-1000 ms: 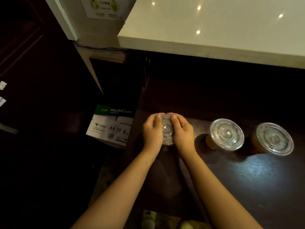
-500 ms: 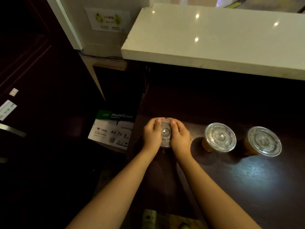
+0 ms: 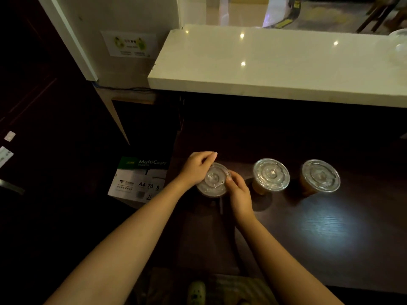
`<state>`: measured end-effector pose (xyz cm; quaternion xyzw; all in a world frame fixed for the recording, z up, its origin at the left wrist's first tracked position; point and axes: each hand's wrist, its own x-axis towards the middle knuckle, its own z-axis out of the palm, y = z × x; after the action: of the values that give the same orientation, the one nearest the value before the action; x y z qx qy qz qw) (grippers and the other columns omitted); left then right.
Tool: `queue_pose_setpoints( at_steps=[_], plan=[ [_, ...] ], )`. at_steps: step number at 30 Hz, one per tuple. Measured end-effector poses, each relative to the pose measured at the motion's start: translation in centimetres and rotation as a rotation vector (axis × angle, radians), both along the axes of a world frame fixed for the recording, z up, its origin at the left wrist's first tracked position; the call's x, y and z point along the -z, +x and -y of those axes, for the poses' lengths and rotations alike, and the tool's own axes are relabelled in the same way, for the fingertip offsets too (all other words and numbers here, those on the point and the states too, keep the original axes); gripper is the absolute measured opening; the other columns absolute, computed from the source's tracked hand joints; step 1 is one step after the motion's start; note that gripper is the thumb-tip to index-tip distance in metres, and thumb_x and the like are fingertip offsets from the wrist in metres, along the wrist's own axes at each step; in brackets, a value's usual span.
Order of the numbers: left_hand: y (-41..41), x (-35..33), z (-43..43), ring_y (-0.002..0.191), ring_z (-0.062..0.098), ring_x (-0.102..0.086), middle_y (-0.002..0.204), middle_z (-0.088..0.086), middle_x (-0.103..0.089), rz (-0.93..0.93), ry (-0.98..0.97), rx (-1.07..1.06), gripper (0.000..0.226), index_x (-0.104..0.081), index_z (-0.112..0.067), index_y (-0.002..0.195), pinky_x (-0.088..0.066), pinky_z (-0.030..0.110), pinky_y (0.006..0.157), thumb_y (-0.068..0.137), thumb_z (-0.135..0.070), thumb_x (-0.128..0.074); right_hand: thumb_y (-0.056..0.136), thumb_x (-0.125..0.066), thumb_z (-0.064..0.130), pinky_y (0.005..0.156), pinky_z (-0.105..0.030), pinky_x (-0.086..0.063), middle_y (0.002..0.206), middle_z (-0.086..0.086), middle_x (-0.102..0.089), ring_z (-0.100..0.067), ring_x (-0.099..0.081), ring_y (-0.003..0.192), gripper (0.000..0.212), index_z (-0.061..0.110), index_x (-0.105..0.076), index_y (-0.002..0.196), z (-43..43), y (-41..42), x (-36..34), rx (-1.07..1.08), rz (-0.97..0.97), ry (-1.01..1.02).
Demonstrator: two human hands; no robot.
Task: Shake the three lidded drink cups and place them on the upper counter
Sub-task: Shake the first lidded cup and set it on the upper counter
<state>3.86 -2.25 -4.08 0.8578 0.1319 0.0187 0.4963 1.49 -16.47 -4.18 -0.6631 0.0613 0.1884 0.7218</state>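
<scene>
Three drink cups with clear domed lids stand in a row on the dark lower counter (image 3: 330,227). My left hand (image 3: 197,167) and my right hand (image 3: 239,192) both grip the leftmost cup (image 3: 213,180), the left at its far left rim, the right at its near right side. Its lid shows between them. The middle cup (image 3: 271,175) and the right cup (image 3: 320,176) hold brown drink and stand untouched. The pale upper counter (image 3: 264,69) runs across the top of the view, above and behind the cups.
A box of A4 copy paper (image 3: 141,180) sits on the floor left of the lower counter. A white wall panel with a sticker (image 3: 130,44) rises at the upper left. Something clear rests at the upper counter's far right edge (image 3: 399,48).
My hands have shifted from covering the lid's two sides to a diagonal grip, left hand farther back, right hand nearer. More of the lid shows. The camera has tilted up slightly.
</scene>
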Motion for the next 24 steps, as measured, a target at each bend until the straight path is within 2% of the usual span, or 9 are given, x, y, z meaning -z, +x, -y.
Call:
queue_pose_setpoints(
  at_steps=[3, 5, 7, 10, 13, 15, 17, 21, 24],
  plan=[
    [0.8, -0.2, -0.3, 0.12, 0.011, -0.046, 0.121, 0.001, -0.06, 0.008, 0.149, 0.095, 0.036, -0.062, -0.018, 0.117, -0.041, 0.032, 0.101, 0.091, -0.039, -0.05, 0.094, -0.048, 0.014, 0.096, -0.037, -0.05, 0.116, -0.01, -0.064, -0.022, -0.062, 0.109, 0.025, 0.015, -0.056, 0.118, 0.4, -1.2, 0.1, 0.01, -0.004, 0.006],
    [1.4, -0.6, -0.5, 0.116, 0.011, -0.049, 0.121, 0.0, -0.058, 0.012, 0.258, 0.14, 0.039, -0.061, -0.021, 0.117, -0.043, 0.032, 0.097, 0.09, -0.045, -0.048, 0.093, -0.051, 0.019, 0.099, -0.039, -0.048, 0.117, -0.006, -0.063, -0.019, -0.06, 0.109, 0.021, 0.024, -0.053, 0.114, 0.4, -2.0, 0.5, 0.016, -0.005, -0.026],
    [1.8, -1.0, -0.5, 0.113, 0.014, -0.053, 0.119, 0.002, -0.061, 0.05, 0.328, 0.123, 0.04, -0.061, -0.018, 0.117, -0.044, 0.03, 0.093, 0.093, -0.044, -0.043, 0.093, -0.053, 0.022, 0.096, -0.032, -0.047, 0.121, -0.005, -0.061, -0.015, -0.058, 0.109, 0.021, 0.026, -0.049, 0.112, 0.4, -2.5, 0.4, 0.018, 0.017, -0.112],
    [0.7, -1.4, -0.1, 0.11, 0.018, -0.06, 0.115, 0.007, -0.067, 0.117, 0.128, -0.13, 0.036, -0.062, -0.011, 0.116, -0.045, 0.024, 0.086, 0.097, -0.032, -0.041, 0.096, -0.047, 0.025, 0.093, -0.022, -0.039, 0.125, 0.004, -0.054, -0.008, -0.05, 0.114, 0.033, 0.02, -0.046, 0.128, 0.5, -1.6, -0.6, 0.004, 0.112, -0.232],
    [-2.2, -0.8, 1.0, 0.117, 0.017, -0.056, 0.123, 0.007, -0.063, 0.085, -0.035, -0.335, 0.036, -0.058, -0.01, 0.123, -0.039, 0.019, 0.089, 0.097, -0.027, -0.039, 0.099, -0.038, 0.027, 0.095, -0.019, -0.035, 0.123, 0.008, -0.053, -0.004, -0.047, 0.117, 0.037, 0.018, -0.048, 0.133, 0.0, 1.1, -1.3, -0.095, 0.258, -0.31],
    [-3.5, -0.3, 2.7, 0.122, 0.016, -0.052, 0.13, 0.004, -0.058, 0.059, -0.054, -0.331, 0.037, -0.054, -0.011, 0.128, -0.037, 0.018, 0.093, 0.098, -0.027, -0.038, 0.1, -0.037, 0.024, 0.09, -0.014, -0.04, 0.117, 0.003, -0.061, -0.007, -0.055, 0.11, 0.034, 0.015, -0.057, 0.125, -0.8, 2.7, -1.1, -0.212, 0.294, -0.339],
    [-3.6, 0.1, 4.3, 0.12, 0.017, -0.053, 0.13, 0.005, -0.057, 0.072, -0.073, -0.372, 0.037, -0.054, -0.012, 0.128, -0.04, 0.02, 0.095, 0.098, -0.026, -0.037, 0.099, -0.038, 0.02, 0.077, -0.007, -0.043, 0.104, 0.002, -0.066, -0.004, -0.061, 0.093, 0.03, 0.014, -0.063, 0.114, -1.2, 3.2, -0.4, -0.27, 0.319, -0.337],
    [-2.9, 0.8, 4.9, 0.11, 0.018, -0.058, 0.121, 0.009, -0.062, 0.099, -0.037, -0.471, 0.035, -0.06, -0.01, 0.119, -0.041, 0.018, 0.089, 0.099, -0.02, -0.034, 0.099, -0.041, 0.018, 0.075, -0.015, -0.051, 0.09, 0.008, -0.067, -0.001, -0.064, 0.084, 0.026, 0.016, -0.066, 0.104, -1.3, 3.2, 0.9, -0.21, 0.318, -0.27],
    [-3.0, 1.1, 4.8, 0.109, 0.018, -0.059, 0.119, 0.009, -0.063, 0.097, -0.006, -0.469, 0.034, -0.061, -0.009, 0.118, -0.041, 0.019, 0.089, 0.099, -0.019, -0.034, 0.099, -0.041, 0.016, 0.068, -0.006, -0.047, 0.086, 0.008, -0.066, 0.009, -0.062, 0.076, 0.026, 0.012, -0.067, 0.103, -1.5, 3.2, 1.1, -0.191, 0.327, -0.249]
  ],
)
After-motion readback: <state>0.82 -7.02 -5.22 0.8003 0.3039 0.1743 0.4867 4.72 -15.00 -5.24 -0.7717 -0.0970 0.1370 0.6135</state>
